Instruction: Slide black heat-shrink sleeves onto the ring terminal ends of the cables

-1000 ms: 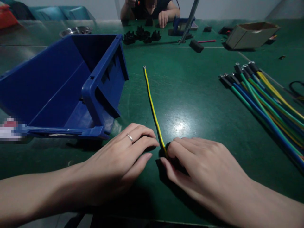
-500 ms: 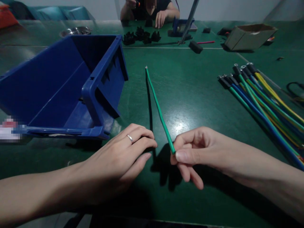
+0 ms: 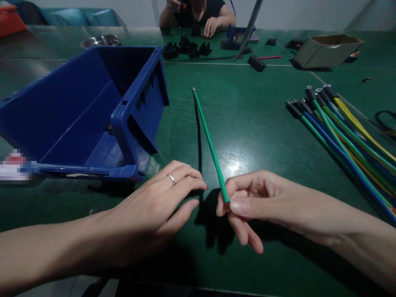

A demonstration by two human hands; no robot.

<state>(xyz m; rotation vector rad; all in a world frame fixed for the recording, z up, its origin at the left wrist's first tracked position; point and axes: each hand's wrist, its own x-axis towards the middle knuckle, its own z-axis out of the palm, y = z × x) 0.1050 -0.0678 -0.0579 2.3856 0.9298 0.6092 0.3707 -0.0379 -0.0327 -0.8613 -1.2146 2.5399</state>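
Note:
A green wire [image 3: 210, 144] slants up and away from my right hand [image 3: 256, 202], whose thumb and forefinger pinch its near end. Copper-coloured strands show faintly at that end by the thumb. The far tip is small and metallic and points toward the back of the table. My left hand [image 3: 173, 194], with a ring on one finger, rests palm down to the left of the wire, fingers loosely stretched and holding nothing. A little space separates its fingertips from my right hand.
A blue plastic bin [image 3: 130, 111] stands at the left, close to my left hand. Bundled coloured cables [image 3: 343, 140] with black sleeves and metal lugs lie at the right. Black plastic parts [image 3: 185, 46], a cardboard box [image 3: 329, 51] and another person [image 3: 198, 16] are at the back.
The wire's near end has dipped slightly in my right hand, and copper-coloured strands now show there. The left hand stays in nearly the same place. The whole view has shifted a little.

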